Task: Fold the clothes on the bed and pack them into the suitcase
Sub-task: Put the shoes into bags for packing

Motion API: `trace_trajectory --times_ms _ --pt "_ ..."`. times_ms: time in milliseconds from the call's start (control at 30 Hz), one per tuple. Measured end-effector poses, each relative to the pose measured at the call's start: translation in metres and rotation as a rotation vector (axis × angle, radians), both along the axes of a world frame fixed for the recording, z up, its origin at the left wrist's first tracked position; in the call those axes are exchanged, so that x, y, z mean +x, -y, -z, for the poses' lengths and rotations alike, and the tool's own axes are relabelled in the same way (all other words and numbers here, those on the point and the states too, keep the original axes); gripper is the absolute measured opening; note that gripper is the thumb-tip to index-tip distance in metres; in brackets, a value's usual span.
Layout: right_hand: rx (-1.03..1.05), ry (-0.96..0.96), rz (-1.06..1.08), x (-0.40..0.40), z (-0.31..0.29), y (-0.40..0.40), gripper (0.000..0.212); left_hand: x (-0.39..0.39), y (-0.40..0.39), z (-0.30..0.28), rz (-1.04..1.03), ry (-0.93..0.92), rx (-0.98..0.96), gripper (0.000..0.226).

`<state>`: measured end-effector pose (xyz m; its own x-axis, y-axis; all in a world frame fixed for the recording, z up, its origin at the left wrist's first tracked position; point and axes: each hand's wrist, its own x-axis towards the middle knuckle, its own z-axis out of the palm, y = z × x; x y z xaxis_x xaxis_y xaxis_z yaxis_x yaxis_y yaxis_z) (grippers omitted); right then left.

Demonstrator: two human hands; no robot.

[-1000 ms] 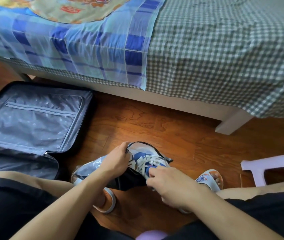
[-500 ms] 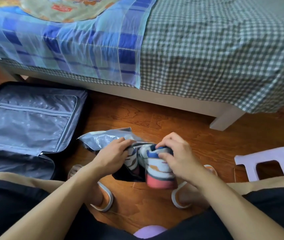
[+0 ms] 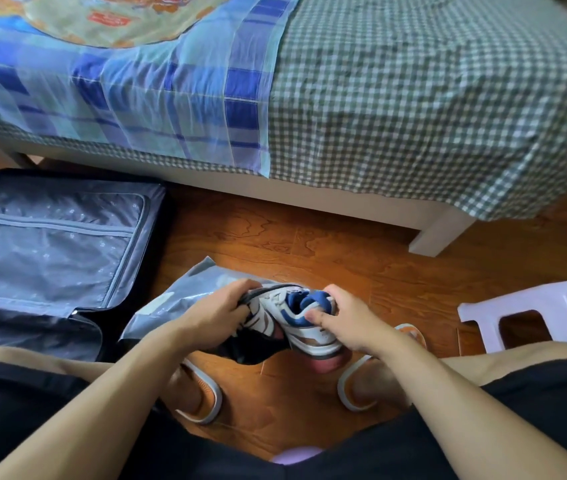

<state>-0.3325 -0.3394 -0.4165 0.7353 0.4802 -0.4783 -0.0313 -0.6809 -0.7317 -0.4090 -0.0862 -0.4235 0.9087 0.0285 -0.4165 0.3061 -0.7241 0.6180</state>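
Head view shows the left hand (image 3: 219,308) and right hand (image 3: 347,318) both grasping white-and-blue sneakers (image 3: 292,315) over a grey plastic bag (image 3: 185,289), while left of them the open black suitcase with grey lining (image 3: 57,244) looks unpacked, so packing seems only begun.

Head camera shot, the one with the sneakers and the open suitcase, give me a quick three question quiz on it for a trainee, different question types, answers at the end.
1. True or false: the suitcase lies open on the floor, on the person's left side.
2. Multiple choice: what is the right hand gripping? A) a folded shirt B) a white and blue sneaker C) the suitcase zipper
3. Fill in: the left hand holds the rim of a grey ____ that the sneaker is partly inside.

Key: 1 true. 2 B. 3 bag.
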Motion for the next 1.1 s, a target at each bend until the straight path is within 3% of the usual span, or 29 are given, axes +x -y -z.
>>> trace_trajectory --times_ms 133,267,400,500,633,833,1000,1100 --pt "-0.198 0.172 -0.14 -0.017 0.026 -0.001 0.038 -0.011 0.027 0.039 -0.033 -0.109 -0.055 0.058" --pt "-0.312 0.242 -0.33 -0.029 0.063 0.009 0.046 -0.029 0.049 0.075 0.051 -0.309 0.119 0.033" --pt "-0.352 0.196 -0.545 -0.03 0.086 0.021 0.03 -0.037 0.069 0.085 0.258 -0.54 0.255 0.052" --pt "-0.56 0.139 -0.659 -0.027 0.096 0.034 0.027 -0.022 0.075 0.094 0.263 -0.544 0.238 0.058" --pt "-0.809 0.093 -0.578 -0.017 0.104 0.049 0.041 0.014 0.075 0.118 0.237 -0.488 0.223 0.046" --pt "-0.671 0.202 -0.368 -0.047 0.128 0.064 0.036 0.057 0.058 0.167 0.197 -0.431 0.349 0.043" --pt "-0.447 0.38 -0.27 -0.052 0.154 0.081 0.06 0.088 0.118 0.179 0.338 -0.374 0.144 0.044" --pt "-0.396 0.341 -0.263 -0.045 0.168 0.079 0.037 0.094 0.155 0.185 0.306 -0.304 0.196 0.047"
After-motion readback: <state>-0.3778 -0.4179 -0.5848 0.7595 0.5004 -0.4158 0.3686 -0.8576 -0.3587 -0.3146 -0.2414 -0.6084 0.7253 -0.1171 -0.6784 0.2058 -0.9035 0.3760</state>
